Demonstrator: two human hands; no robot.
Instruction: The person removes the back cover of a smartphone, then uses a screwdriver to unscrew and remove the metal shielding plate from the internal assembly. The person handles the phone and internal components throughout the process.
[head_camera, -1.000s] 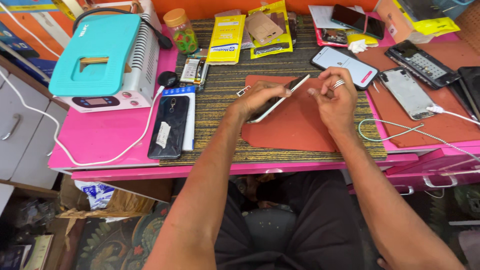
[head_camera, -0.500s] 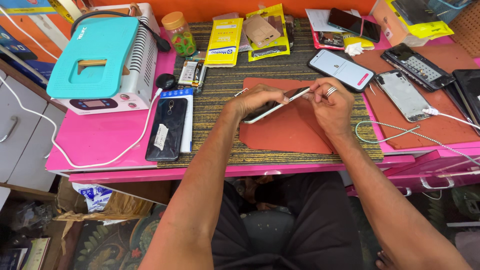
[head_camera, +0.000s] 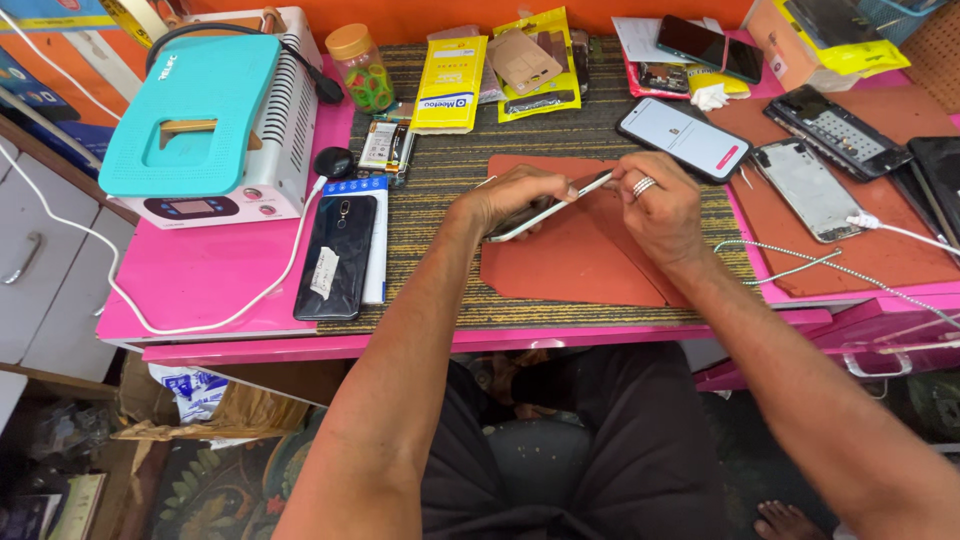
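I hold a thin silver-edged phone (head_camera: 556, 207) on edge above a rust-red work mat (head_camera: 580, 255). My left hand (head_camera: 510, 195) grips its lower left end, fingers curled over the top. My right hand (head_camera: 655, 205), with a ring on one finger, pinches the phone's upper right end. The phone tilts up toward the right. Its screen side is hidden from me.
A teal and white heating machine (head_camera: 205, 125) stands at the left on the pink table (head_camera: 200, 275). A dark phone (head_camera: 335, 255) lies beside it. Yellow packets (head_camera: 452, 85), a jar (head_camera: 362, 68), a lit phone (head_camera: 682, 138), opened phones (head_camera: 812, 188) and white cables (head_camera: 880, 225) lie around.
My hands and the phone have stayed together over the mat, and the phone's tilt has shifted slightly. The view has moved a little.
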